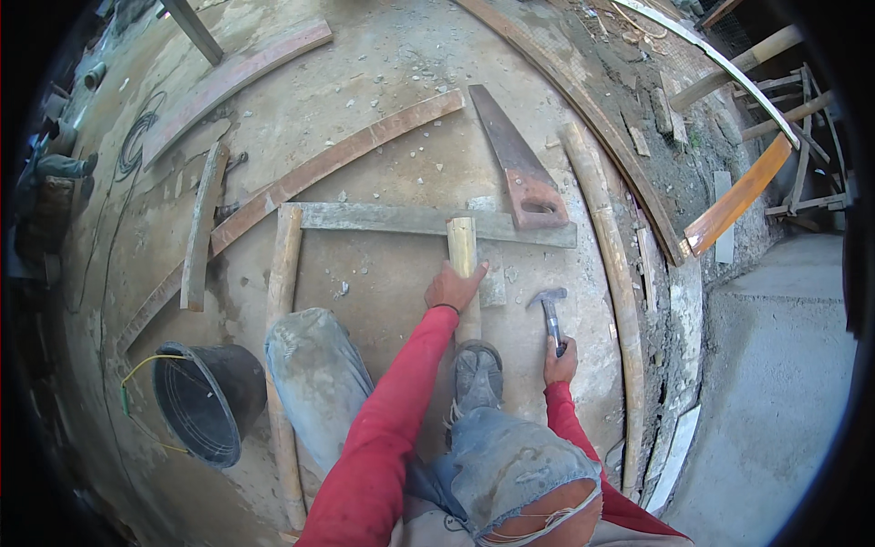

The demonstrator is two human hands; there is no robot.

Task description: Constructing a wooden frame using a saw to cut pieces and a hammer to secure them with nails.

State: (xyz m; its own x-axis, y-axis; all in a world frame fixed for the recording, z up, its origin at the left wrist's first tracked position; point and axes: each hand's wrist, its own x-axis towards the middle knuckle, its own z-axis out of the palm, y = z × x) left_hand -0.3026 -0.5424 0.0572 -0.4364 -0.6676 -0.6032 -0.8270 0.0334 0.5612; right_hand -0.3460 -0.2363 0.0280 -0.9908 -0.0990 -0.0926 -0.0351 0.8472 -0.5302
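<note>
- The left hand [453, 287] is closed around a short, pale wooden pole [462, 246], whose far end lies across a grey plank [383, 218].
- The right hand [561, 359] is wrapped around the grip of a claw hammer [551, 314], its head pointing away, just above or on the concrete floor [392, 337]; I cannot tell which.
- A dusty boot [478, 374] is at the pole's near end.
- A handsaw [519, 164] lies with its worn reddish handle over the plank's right part.
- A small dark emblem [453, 523] on the clothing is too small to make out.
- Long poles edge the workspace: left pole [281, 264] meeting the plank's end, right pole [606, 237] beyond a strip of floor from the hammer.
- A black bucket [248, 387] stands left of the knee.
</note>
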